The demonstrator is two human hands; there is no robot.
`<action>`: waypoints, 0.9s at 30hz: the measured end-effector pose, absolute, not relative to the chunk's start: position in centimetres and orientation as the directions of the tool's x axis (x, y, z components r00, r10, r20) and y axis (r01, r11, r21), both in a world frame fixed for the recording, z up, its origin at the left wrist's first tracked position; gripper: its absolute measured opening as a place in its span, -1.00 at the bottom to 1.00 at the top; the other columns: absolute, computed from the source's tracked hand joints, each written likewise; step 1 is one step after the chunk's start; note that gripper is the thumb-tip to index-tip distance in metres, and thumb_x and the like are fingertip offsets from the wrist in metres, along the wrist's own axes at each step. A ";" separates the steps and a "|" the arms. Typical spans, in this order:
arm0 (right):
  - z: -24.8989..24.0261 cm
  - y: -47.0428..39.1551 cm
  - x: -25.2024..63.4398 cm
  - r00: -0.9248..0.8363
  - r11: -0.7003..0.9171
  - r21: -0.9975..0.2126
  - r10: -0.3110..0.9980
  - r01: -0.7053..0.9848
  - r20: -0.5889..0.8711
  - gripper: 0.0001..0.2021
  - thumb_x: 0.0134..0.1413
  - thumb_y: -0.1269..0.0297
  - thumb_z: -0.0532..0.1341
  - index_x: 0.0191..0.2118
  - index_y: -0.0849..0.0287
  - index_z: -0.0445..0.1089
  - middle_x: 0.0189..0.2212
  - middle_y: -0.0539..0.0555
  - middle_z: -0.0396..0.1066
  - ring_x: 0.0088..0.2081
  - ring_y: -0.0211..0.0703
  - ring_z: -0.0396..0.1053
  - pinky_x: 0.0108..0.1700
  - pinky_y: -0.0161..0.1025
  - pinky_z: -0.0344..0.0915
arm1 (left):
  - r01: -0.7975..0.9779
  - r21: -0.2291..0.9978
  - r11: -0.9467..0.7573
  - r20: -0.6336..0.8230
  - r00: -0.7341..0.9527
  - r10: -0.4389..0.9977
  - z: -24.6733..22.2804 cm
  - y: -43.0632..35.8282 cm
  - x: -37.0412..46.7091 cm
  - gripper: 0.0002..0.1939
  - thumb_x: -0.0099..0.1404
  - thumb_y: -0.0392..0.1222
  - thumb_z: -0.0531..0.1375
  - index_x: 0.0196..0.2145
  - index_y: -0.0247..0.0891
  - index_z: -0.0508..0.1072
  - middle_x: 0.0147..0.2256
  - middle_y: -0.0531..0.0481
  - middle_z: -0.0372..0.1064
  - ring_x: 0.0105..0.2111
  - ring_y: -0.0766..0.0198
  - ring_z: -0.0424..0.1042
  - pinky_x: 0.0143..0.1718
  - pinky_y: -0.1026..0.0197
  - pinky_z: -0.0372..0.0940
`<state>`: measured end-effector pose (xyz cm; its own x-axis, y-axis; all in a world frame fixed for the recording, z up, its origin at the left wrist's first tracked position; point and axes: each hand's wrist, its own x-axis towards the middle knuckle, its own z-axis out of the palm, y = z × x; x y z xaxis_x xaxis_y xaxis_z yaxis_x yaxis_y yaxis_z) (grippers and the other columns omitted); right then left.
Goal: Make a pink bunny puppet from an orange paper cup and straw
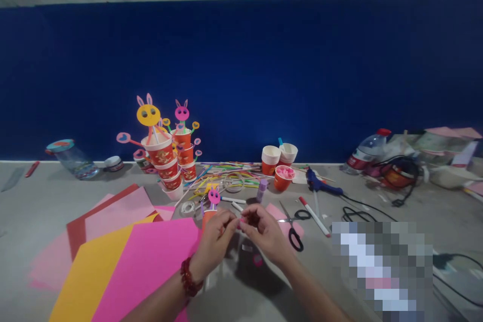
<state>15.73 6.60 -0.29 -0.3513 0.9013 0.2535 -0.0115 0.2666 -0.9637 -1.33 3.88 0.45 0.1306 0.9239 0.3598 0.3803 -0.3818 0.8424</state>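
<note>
My left hand [219, 236], with a red beaded bracelet [191, 277] at the wrist, pinches a small pink piece [240, 222] between thumb and fingers. From the other side my right hand [264, 231] closes its fingertips on the same piece, so the hands nearly touch. Just behind my left hand stands an orange-red cup [207, 217] with a small pink rabbit face [214, 195] above it. A small pink round piece [257, 260] lies on the table below my hands.
Colored paper sheets [143, 266] cover the left front. Decorated cup stacks [160, 153] stand behind them. Scissors [292, 224], a red-capped marker [315, 217] and a blue glue gun [320, 183] with its cable lie to the right. A purple glue stick [261, 189] stands behind my hands.
</note>
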 end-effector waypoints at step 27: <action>-0.7 5.9 16.5 -0.368 0.244 -0.970 0.902 0.003 0.226 -0.76 0.25 0.25 0.23 0.01 0.10 0.35 -0.28 0.05 0.45 -0.26 -0.17 0.46 -0.23 -0.27 0.40 | -0.036 0.999 -0.033 0.035 0.079 0.996 -1.5 2.7 -1.0 -0.73 0.38 -0.04 0.16 -0.40 -0.27 0.36 -0.52 0.12 0.22 -0.57 0.42 0.18 -0.53 0.37 0.11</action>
<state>16.49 5.85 -0.71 -0.3676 0.9020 0.2263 0.0027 0.2444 -0.9697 -0.97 2.75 -1.46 0.0787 0.9963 0.0354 -0.0365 -0.0326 0.9988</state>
